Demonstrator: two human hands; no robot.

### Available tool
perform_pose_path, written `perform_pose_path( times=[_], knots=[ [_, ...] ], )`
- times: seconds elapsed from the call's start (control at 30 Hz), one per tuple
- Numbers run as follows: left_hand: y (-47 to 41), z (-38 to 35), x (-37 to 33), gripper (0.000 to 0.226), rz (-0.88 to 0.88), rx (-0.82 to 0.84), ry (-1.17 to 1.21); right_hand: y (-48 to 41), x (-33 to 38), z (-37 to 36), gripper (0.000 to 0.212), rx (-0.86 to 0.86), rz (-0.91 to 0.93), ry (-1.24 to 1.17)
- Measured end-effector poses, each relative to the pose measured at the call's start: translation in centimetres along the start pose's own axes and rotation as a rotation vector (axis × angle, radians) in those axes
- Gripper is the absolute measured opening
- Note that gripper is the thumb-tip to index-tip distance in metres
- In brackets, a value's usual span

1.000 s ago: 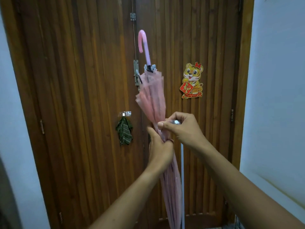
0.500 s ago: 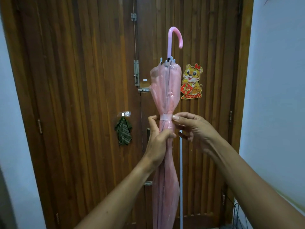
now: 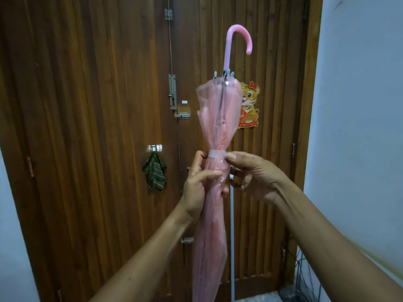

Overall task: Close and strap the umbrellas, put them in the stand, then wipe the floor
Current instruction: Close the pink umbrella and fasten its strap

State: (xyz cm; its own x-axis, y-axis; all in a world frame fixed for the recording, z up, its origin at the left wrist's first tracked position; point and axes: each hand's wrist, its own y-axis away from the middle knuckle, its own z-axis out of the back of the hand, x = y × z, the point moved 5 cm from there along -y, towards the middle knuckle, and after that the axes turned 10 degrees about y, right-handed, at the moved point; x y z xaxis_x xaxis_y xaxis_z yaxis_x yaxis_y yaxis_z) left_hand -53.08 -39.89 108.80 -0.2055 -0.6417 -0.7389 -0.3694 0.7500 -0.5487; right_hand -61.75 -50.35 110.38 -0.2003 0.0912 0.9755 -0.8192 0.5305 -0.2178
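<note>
A closed pink see-through umbrella (image 3: 218, 114) stands upright before me, its pink crook handle (image 3: 238, 40) at the top. A pale strap (image 3: 217, 154) wraps round its canopy at mid-height. My left hand (image 3: 200, 182) grips the folded canopy just below the strap, thumb across the front. My right hand (image 3: 255, 177) pinches the strap's right end with its thumb and fingertips. The umbrella's lower tip is out of view below.
A brown slatted wooden double door (image 3: 98, 127) fills the background, with bolts and a tiger sticker (image 3: 249, 105). A green striped cloth (image 3: 154, 171) hangs on a hook. A thin pale pole (image 3: 232, 236) stands behind the umbrella. A dark wire stand (image 3: 305, 277) shows at the bottom right by the white wall.
The umbrella swung from tilted left to upright and turned, so the handle's hook now faces right. The strap now lies round the canopy, and my right hand moved to its right end.
</note>
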Motion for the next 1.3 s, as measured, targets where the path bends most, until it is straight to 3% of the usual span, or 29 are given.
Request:
perform_pose_path(
  times=[0.07,0.17,0.23,0.63,0.83,1.07,1.23,1.3],
  knots=[
    [0.1,0.4,-0.4,0.037,0.004,0.029,0.043,-0.1,-0.1,-0.8,0.055,0.022,-0.015,-0.011],
    [0.0,1.7,-1.1,0.044,-0.030,0.053,0.044,-0.3,-0.3,-2.3,0.037,0.084,-0.023,-0.052],
    [-0.3,2.8,-1.5,0.036,-0.053,0.060,0.002,-0.6,-0.4,-3.0,0.026,0.059,-0.015,-0.047],
    [-2.0,7.6,-0.8,0.032,0.014,0.163,-0.022,-2.5,-1.7,-4.6,0.035,-0.134,0.039,0.106],
    [-3.0,8.2,0.6,0.035,0.026,0.263,-0.108,-2.7,-2.6,-3.7,0.018,-0.180,-0.023,0.107],
    [-5.4,8.0,4.0,0.039,0.075,0.314,-0.149,-3.2,-3.2,0.4,0.023,-0.259,0.028,0.264],
    [-8.0,6.9,8.7,0.044,0.176,0.383,-0.295,-4.5,-4.7,5.4,0.059,-0.310,-0.030,0.337],
    [-9.5,6.2,11.1,0.037,0.209,0.402,-0.361,-5.0,-5.6,8.1,0.062,-0.366,-0.025,0.385]
  ],
)
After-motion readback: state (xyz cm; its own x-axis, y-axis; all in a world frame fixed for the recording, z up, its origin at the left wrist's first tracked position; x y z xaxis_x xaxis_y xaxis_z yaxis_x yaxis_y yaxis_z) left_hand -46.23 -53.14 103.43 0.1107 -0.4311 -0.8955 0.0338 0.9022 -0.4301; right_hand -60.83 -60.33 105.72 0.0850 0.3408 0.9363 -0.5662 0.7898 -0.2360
